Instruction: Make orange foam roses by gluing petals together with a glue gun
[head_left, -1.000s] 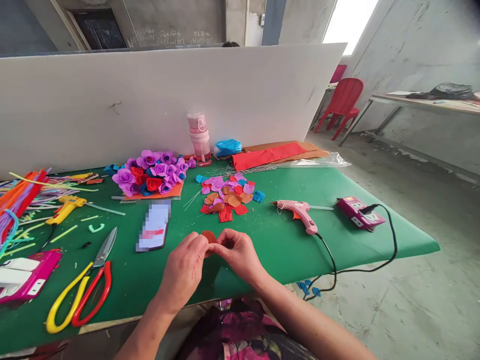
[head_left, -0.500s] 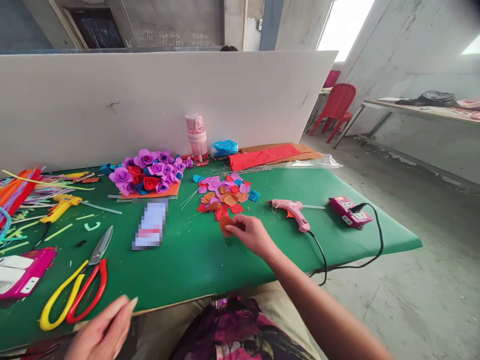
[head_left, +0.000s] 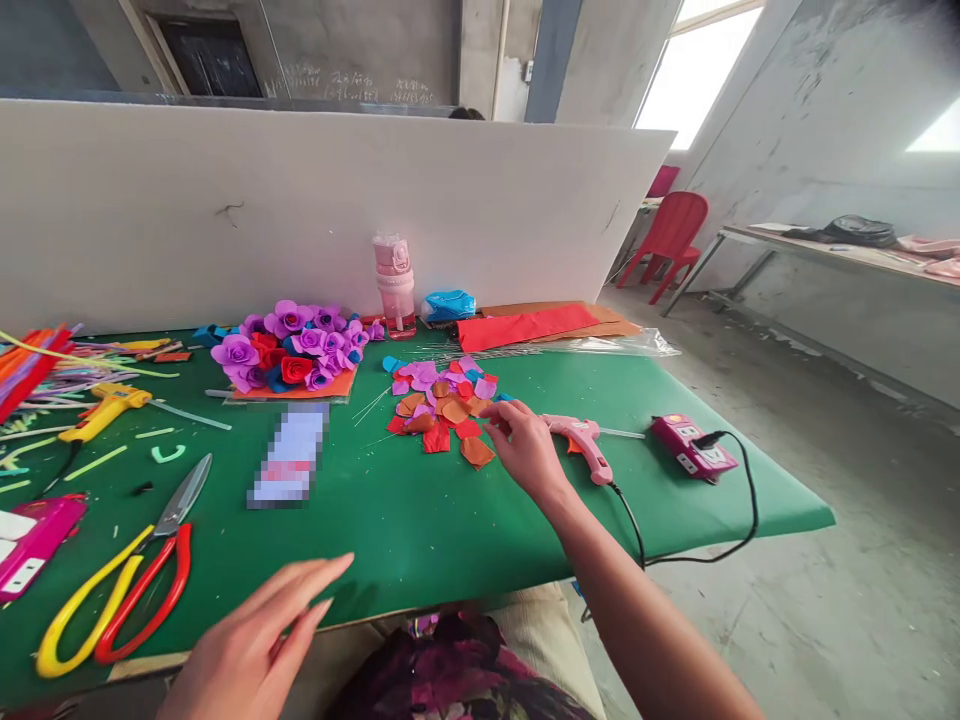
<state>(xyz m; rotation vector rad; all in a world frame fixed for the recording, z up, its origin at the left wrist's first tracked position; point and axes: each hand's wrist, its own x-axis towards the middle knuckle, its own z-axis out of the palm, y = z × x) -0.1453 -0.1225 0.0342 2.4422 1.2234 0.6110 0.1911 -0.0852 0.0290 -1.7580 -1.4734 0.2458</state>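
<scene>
My right hand (head_left: 525, 450) hovers at the right edge of a heap of cut petals (head_left: 439, 395), purple, red, brown and blue. Its thumb and forefinger are slightly apart, with nothing visible between them. Just left of its fingertips lies a brown petal (head_left: 476, 453), on the near side of the heap. The pink glue gun (head_left: 581, 438) rests right behind this hand, its nozzle hidden by the fingers. Low over the table's front edge, my left hand (head_left: 259, 635) holds nothing, fingers stretched and thumb apart. Scissors (head_left: 142, 580) with yellow and red handles lie left of it.
Finished purple, red and blue flowers (head_left: 296, 345) are bunched at the back left. A blurred phone-like rectangle (head_left: 289, 455), a yellow glue gun (head_left: 109, 410) and a pink bottle (head_left: 394, 285) lie or stand around. A corded power strip (head_left: 690, 447) is at right, a white board (head_left: 300, 200) behind.
The brown petal that my right hand held now lies on the table, and that hand has shifted right and up. My left hand has come forward and right, its fingers spreading.
</scene>
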